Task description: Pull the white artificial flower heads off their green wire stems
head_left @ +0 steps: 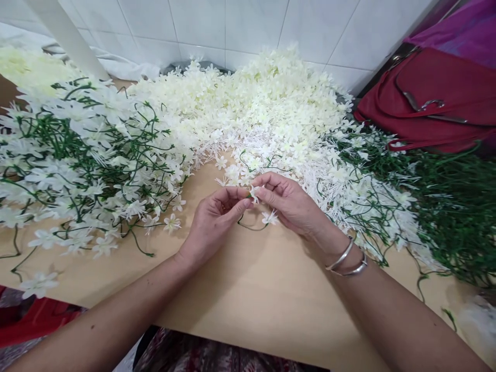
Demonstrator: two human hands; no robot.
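Note:
Both hands meet over the middle of the table, fingertips nearly touching. My left hand (217, 217) pinches a thin green stem, which loops below the fingers to a white artificial flower (270, 217). A small white blossom (254, 194) sits between the thumb and fingers of my right hand (289, 201), at the stem's end. Just beyond the fingertips lie loose white petals (234, 173) and another green stem (251, 161).
Stemmed white flowers (89, 155) heap up on the left of the table (248, 289). Pale loose blossoms (248, 98) are piled against the tiled wall (256, 23). Green stems (461, 212) and a red bag (437, 98) are at the right.

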